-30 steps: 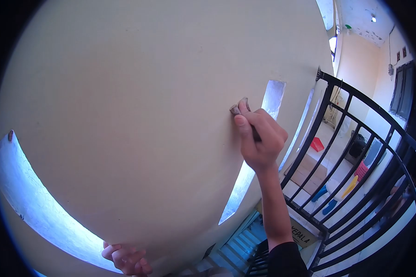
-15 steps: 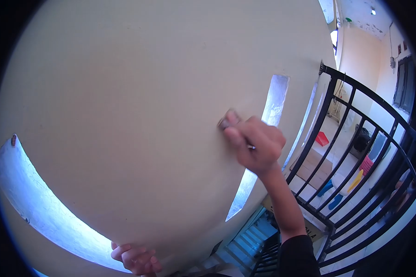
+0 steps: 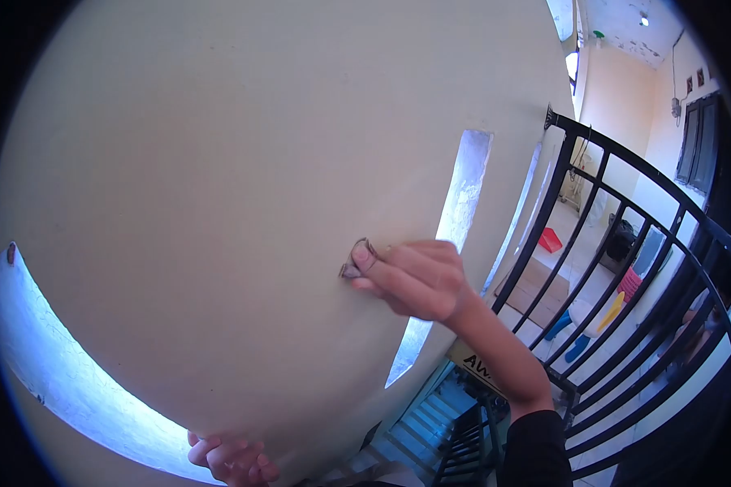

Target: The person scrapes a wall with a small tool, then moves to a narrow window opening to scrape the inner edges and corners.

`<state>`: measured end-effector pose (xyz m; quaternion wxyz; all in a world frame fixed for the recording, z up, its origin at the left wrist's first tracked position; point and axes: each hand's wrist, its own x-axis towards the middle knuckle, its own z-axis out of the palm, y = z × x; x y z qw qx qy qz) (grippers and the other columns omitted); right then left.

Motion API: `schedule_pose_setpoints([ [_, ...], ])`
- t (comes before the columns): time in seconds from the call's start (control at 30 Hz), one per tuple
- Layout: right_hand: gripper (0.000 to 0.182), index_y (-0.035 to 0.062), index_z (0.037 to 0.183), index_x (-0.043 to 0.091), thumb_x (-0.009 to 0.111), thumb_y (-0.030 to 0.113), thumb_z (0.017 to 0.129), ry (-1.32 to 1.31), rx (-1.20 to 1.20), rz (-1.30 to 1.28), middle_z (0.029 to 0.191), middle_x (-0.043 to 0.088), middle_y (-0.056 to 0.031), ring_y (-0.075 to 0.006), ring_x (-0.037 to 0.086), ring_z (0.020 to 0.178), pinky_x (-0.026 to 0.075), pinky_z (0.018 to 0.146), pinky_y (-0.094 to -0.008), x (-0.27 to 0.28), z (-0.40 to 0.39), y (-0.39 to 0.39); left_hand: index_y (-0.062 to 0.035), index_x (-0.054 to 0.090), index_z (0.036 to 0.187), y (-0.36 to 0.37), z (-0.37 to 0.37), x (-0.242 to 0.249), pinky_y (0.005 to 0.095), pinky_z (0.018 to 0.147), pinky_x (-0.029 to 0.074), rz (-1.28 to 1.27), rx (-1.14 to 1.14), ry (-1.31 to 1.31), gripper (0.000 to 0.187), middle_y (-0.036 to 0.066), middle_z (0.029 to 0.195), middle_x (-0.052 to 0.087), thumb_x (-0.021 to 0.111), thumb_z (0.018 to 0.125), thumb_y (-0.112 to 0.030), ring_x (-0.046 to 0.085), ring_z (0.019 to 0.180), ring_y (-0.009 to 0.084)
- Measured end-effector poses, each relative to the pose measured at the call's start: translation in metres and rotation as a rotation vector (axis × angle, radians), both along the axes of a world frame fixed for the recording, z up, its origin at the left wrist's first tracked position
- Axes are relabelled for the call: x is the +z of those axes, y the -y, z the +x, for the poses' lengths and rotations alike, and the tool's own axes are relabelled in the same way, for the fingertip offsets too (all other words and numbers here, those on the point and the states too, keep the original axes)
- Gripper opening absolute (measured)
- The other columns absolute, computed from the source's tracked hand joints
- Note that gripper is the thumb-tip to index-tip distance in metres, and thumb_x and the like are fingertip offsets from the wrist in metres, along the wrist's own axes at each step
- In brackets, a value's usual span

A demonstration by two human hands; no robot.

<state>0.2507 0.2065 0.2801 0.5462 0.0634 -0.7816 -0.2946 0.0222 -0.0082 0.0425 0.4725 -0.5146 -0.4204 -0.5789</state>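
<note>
With my right grip [image 3: 422, 280] I am pinching a small folded scrap [image 3: 350, 269] between thumb and fingers, holding it at the wall [image 3: 219, 178] just left of the tall slot [image 3: 469, 178]. My left grip [image 3: 231, 460] is resting well below and left of the tall slot, fingers curling by a bowed opening [image 3: 73, 381]; I cannot tell whether it is holding anything.

The scrap is looking like sandpaper or thick paper, so I am judging it light, bendy and springy, hardly fragile, probably gritty enough not to slip. Pressing it flat under the fingertips is seeming the surest hold; 2 edges are sticking out around my thumb.

The wall is showing smooth, matte, cream paint with tiny specks. The tall slot is running narrow and straight-sided. Right of it, a black railing [image 3: 540, 209] is curving; below it, bluish stairs [image 3: 418, 434] are stepping downward.
</note>
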Motion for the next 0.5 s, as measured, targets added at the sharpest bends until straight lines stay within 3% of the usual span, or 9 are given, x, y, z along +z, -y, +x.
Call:
schedule_pose_setpoints([
  [0.03,0.012,0.0015,0.085,0.073,0.079,0.012,0.083,0.022,-0.055,-0.017,0.056,0.047,-0.0013,-0.0139,0.048,0.044,0.040,0.044,-0.0274,0.008,0.013,-0.013,-0.0131,0.060,0.067,0.002,-0.002,0.001,0.0574,0.094,0.044,-0.010,-0.001,-0.014,0.020,0.002,0.092,0.057,0.053,0.078,-0.028,0.045,0.107,0.0281],
  [0.07,0.011,0.0035,0.093,0.074,0.074,0.012,0.087,-0.146,-0.101,-0.082,0.055,0.046,-0.0019,-0.0117,0.045,0.044,0.036,0.041,-0.0287,0.013,0.021,-0.028,-0.0127,0.060,0.067,0.003,-0.006,0.002,0.0576,0.095,0.044,-0.014,0.007,-0.032,0.021,0.003,0.092,0.057,0.053,0.079,-0.028,0.046,0.107,0.0283],
  [0.17,0.014,-0.0008,0.085,0.073,0.067,0.009,0.094,-0.493,-0.058,-0.456,0.054,0.048,0.0002,-0.0059,0.039,0.048,0.027,0.046,-0.0255,0.021,0.042,-0.059,-0.0113,0.060,0.068,0.005,-0.003,-0.001,0.0575,0.095,0.045,-0.043,0.078,-0.020,0.024,0.004,0.094,0.057,0.053,0.084,-0.028,0.046,0.107,0.0288],
  [0.23,0.021,-0.0009,0.087,0.070,0.069,0.019,0.094,-0.471,-0.086,-0.609,0.058,0.049,0.0010,-0.0061,0.037,0.048,0.026,0.047,-0.0254,0.009,0.049,-0.061,-0.0104,0.060,0.068,0.005,-0.002,0.002,0.0566,0.094,0.045,-0.074,0.180,0.001,0.026,0.004,0.094,0.057,0.053,0.087,-0.027,0.047,0.107,0.0290],
  [0.33,0.043,0.0018,0.095,0.062,0.066,0.044,0.094,-0.419,-0.068,-0.619,0.062,0.045,0.0021,-0.0062,0.032,0.048,0.026,0.048,-0.0255,0.005,0.045,-0.047,-0.0094,0.059,0.070,0.005,-0.002,0.005,0.0551,0.092,0.046,-0.076,0.158,-0.016,0.027,0.004,0.094,0.058,0.053,0.089,-0.026,0.047,0.106,0.0287],
  [0.43,0.067,0.0063,0.103,0.050,0.050,0.072,0.091,-0.350,0.262,-0.901,0.066,0.038,0.0041,-0.0047,0.028,0.049,0.023,0.046,-0.0240,0.005,0.050,-0.040,-0.0094,0.059,0.071,0.006,0.001,0.005,0.0547,0.091,0.047,-0.089,0.180,0.030,0.026,0.004,0.095,0.058,0.054,0.090,-0.027,0.047,0.106,0.0280],
  [0.47,0.085,0.0083,0.104,0.045,0.022,0.088,0.086,-0.202,0.392,-1.178,0.067,0.031,0.0059,-0.0034,0.023,0.049,0.019,0.043,-0.0221,0.008,0.056,-0.032,-0.0095,0.059,0.071,0.005,0.001,0.006,0.0546,0.091,0.047,-0.085,0.176,0.014,0.026,0.004,0.095,0.058,0.054,0.090,-0.027,0.047,0.106,0.0280],
  [0.5,0.088,0.0084,0.103,0.045,0.018,0.089,0.084,-0.209,0.513,-1.270,0.067,0.031,0.0060,-0.0032,0.023,0.049,0.018,0.043,-0.0219,0.012,0.057,-0.026,-0.0097,0.059,0.072,0.004,0.001,0.007,0.0545,0.091,0.047,-0.083,0.174,0.000,0.026,0.004,0.096,0.058,0.054,0.090,-0.027,0.047,0.106,0.0279],
])
